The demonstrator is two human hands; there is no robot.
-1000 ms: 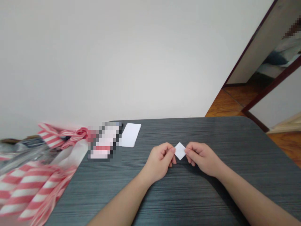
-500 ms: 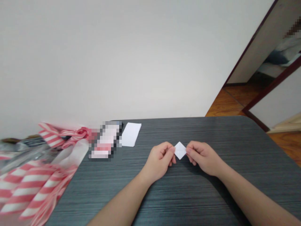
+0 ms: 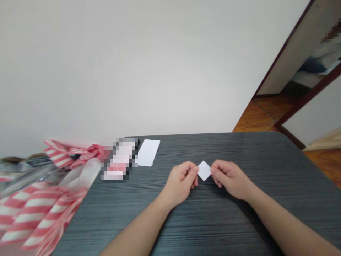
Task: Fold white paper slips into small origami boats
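paper [image 3: 204, 170] barely shifted in the last second. left hand [image 3: 181, 181] and right hand [image 3: 229, 177] each kept pinching an opposite corner, holding it as a diamond low over the worktop [image 3: 239, 220]. grip steady, handling at a hold.

light: soft, even, bright | shadows: faint under forearms | blur: left edge | edges: wide-angle warp

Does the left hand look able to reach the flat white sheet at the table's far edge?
Probably yes: only bare table lies between the left hand and the white sheet. The hand is busy, though, pinching the small folded paper with the right hand.
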